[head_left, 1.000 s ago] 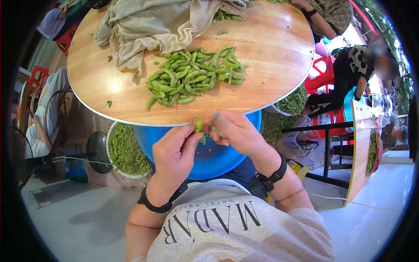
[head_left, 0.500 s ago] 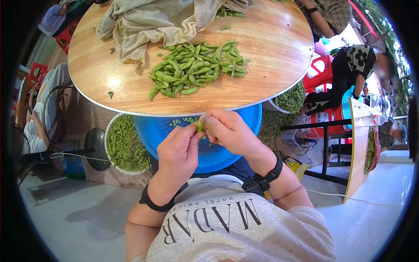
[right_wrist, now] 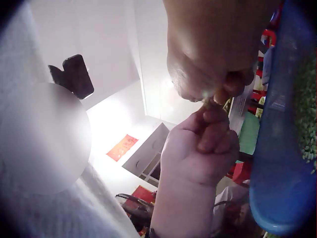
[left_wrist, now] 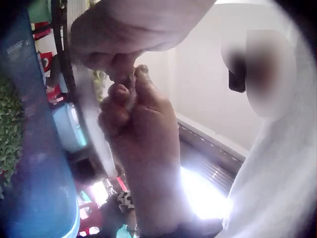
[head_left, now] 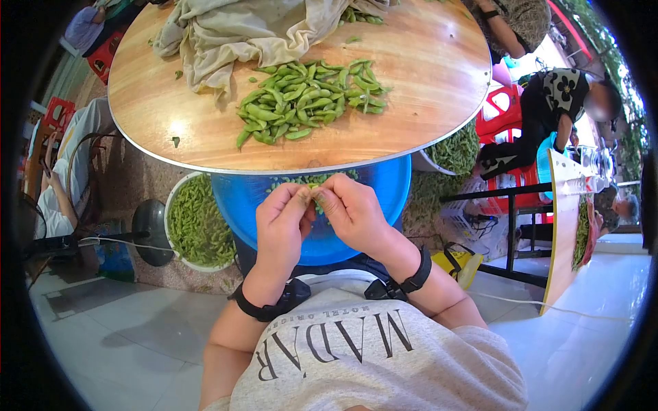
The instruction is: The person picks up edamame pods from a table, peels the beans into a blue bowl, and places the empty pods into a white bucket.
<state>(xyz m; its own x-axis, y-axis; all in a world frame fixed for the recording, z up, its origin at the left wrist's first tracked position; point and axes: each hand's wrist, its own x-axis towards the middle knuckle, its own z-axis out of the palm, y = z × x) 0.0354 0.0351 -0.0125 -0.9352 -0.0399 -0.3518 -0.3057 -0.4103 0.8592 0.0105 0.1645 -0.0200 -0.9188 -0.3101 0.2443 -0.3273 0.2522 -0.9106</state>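
Observation:
Over the blue basin [head_left: 389, 195], my left hand [head_left: 281, 218] and right hand [head_left: 356, 211] meet fingertip to fingertip. Between them they pinch a green edamame pod [head_left: 313, 185], mostly hidden by thumbs and fingers. In the right wrist view a small bit of the pod [right_wrist: 206, 102] shows where the fingertips come together. Shelled beans [head_left: 329, 177] lie in the basin beneath the hands, and the left wrist view shows a mass of green beans [left_wrist: 7, 129] there too. On the table lies a pile of whole pods [head_left: 301, 99].
The round wooden table [head_left: 199, 140] has its edge just beyond the hands. A crumpled cloth [head_left: 253, 38] lies on it. Tubs of pods stand left [head_left: 199, 229] and right [head_left: 456, 151] of the basin. A person [head_left: 565, 103] sits at the right.
Both hands have drawn back slightly and closer together. The pod, plainly visible between the fingers a second ago, is now mostly covered. More of the beans in the basin shows.

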